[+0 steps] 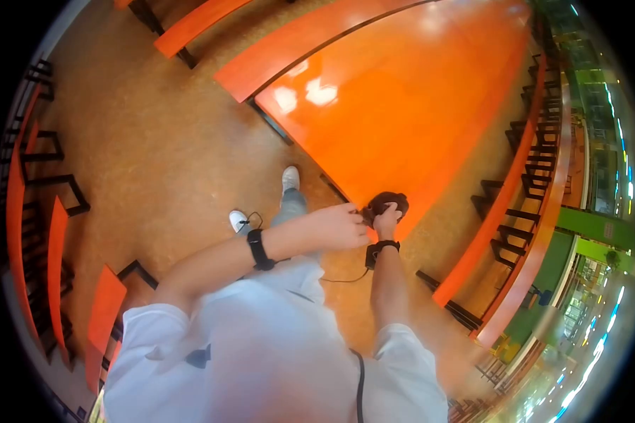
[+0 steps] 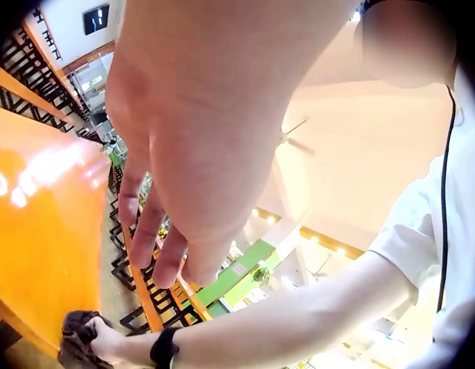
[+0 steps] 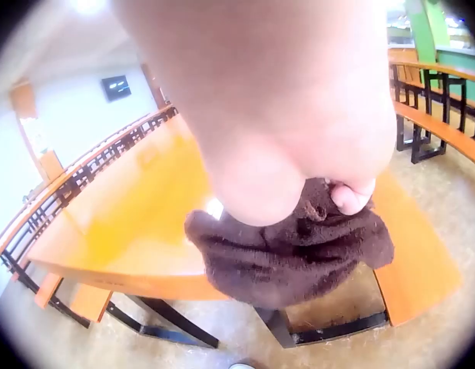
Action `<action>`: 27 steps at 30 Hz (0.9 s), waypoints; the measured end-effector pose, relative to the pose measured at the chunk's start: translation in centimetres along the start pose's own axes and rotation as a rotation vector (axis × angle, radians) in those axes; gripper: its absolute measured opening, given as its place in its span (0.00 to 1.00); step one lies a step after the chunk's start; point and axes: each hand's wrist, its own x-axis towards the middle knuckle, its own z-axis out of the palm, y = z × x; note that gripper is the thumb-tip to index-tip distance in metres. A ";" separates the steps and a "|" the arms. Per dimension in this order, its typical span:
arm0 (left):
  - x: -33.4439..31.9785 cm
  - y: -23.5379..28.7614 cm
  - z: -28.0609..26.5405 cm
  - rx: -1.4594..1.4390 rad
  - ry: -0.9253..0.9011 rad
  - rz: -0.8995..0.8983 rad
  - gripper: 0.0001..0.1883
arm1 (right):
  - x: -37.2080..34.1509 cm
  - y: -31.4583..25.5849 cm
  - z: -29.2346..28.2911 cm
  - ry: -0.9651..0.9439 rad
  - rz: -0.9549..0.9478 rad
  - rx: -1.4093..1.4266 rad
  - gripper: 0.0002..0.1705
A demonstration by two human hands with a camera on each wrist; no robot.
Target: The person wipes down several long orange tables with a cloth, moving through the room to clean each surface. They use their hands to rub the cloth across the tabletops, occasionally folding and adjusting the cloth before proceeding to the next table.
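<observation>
A dark brown cloth (image 1: pixel 386 203), fuzzy like a towel, is bunched at the near end of a long orange table (image 1: pixel 402 106). My right hand (image 1: pixel 386 220) grips it, with folds showing under the fingers in the right wrist view; the cloth (image 3: pixel 287 257) overlaps the table's corner there. Just to the left, my left hand (image 1: pixel 342 225) reaches across the body near the cloth. In the left wrist view the left hand's fingers (image 2: pixel 149 231) hang loosely bent with nothing between them, and the held cloth (image 2: pixel 80 338) lies lower left.
An orange bench (image 1: pixel 289 49) runs along the table's left side, and another bench (image 1: pixel 501 211) stands to the right. More benches (image 1: pixel 60 275) with black legs line the far left. My shoes (image 1: pixel 290 178) are on the brown floor (image 1: pixel 155 141) beside the table end.
</observation>
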 end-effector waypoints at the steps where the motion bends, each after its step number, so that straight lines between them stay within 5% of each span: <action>1: 0.0 0.1 0.1 -0.027 -0.012 0.002 0.06 | 0.7 0.3 -0.3 -0.003 -0.018 -0.009 0.24; 13: 4.2 -9.0 5.1 -0.169 -0.294 -0.214 0.09 | 20.9 2.9 -6.2 0.138 -0.174 0.078 0.23; 20: 7.2 -13.3 9.6 -0.148 -0.407 -0.286 0.10 | 35.7 2.5 -11.9 0.219 -0.045 0.093 0.23; 23: 7.1 -13.9 9.1 -0.240 -0.350 -0.408 0.10 | 39.0 -1.3 -12.8 0.266 0.062 0.098 0.23; 27: 7.3 -14.8 7.9 -0.344 -0.334 -0.534 0.11 | 40.9 -10.6 -13.7 0.221 -0.138 -0.001 0.19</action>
